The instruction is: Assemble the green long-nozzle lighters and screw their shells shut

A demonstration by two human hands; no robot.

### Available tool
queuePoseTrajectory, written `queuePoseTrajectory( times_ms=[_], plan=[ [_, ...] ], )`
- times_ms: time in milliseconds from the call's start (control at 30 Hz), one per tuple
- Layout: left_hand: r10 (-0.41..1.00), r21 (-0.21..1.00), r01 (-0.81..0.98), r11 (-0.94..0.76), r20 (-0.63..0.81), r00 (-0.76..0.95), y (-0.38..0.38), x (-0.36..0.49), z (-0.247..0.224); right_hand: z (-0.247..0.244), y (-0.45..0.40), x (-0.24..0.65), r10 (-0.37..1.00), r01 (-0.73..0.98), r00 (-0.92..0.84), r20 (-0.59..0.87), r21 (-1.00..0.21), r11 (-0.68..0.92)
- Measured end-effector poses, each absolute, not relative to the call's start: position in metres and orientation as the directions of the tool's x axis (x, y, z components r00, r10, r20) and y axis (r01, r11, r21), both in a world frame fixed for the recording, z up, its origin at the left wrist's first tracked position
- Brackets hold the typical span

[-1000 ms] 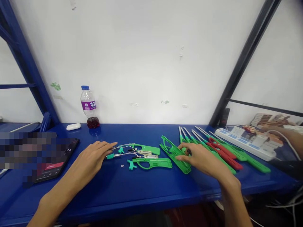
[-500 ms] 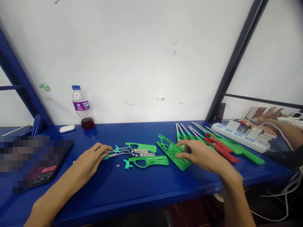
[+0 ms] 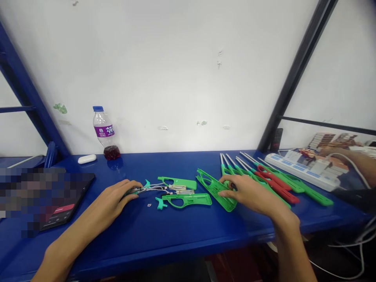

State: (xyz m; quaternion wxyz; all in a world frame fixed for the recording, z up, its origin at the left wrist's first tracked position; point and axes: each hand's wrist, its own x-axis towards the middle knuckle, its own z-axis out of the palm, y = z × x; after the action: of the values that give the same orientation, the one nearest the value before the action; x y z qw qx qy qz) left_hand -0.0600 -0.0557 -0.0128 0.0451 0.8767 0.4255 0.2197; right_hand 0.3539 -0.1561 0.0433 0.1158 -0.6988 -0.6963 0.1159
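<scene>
My left hand [image 3: 122, 196] rests on the table at the left, its fingers closed around the end of thin metal lighter tubes, largely hidden beneath them. Teal trigger pieces [image 3: 147, 183] and white wires [image 3: 154, 188] stick out past the fingertips. With thumb and fingers, my right hand [image 3: 249, 190] grips a green lighter casing [image 3: 219, 194], tilted on the table. A small dark object [image 3: 233, 185] shows in that same hand; its kind is unclear. Between the hands lie green lighter casing halves [image 3: 192, 199], transparent inner parts [image 3: 185, 192] and a loose teal trigger [image 3: 161, 203].
Several green and red stick lighters [image 3: 276, 183] lie to the right, before a white power strip [image 3: 302, 172]. At the back left stand a drink bottle [image 3: 105, 133] and a white case [image 3: 87, 159]. A dark tablet [image 3: 63, 211] lies at far left.
The view has shifted slightly, so things appear a little further right. My left thumb and fingers have drawn together around the tubes. My right hand keeps its hold on the green casing.
</scene>
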Motion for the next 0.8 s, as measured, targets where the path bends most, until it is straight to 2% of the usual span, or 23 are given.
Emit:
queuePoseTrajectory(
  times_ms=[333, 567, 667, 800],
  plan=[
    [0.776, 0.337, 0.700, -0.630, 0.309, 0.549, -0.068, -0.044, 0.035, 0.042, -0.157, 0.360, 0.999, 0.940, 0.027, 0.021, -0.341, -0.018],
    [0.771, 0.342, 0.692, -0.636, 0.244, 0.588, -0.010, -0.026, 0.094, 0.043, -0.159, 0.354, 0.999, 0.936, 0.017, 0.035, -0.351, -0.004],
    [0.764, 0.359, 0.686, -0.632, 0.141, 0.630, 0.033, -0.016, 0.091, 0.044, -0.160, 0.351, 0.999, 0.934, 0.008, 0.044, -0.357, 0.009],
    [0.746, 0.375, 0.702, -0.605, -0.040, 0.665, 0.083, -0.008, 0.061, 0.045, -0.160, 0.347, 0.998, 0.935, -0.002, 0.055, -0.353, 0.022]
  ],
)
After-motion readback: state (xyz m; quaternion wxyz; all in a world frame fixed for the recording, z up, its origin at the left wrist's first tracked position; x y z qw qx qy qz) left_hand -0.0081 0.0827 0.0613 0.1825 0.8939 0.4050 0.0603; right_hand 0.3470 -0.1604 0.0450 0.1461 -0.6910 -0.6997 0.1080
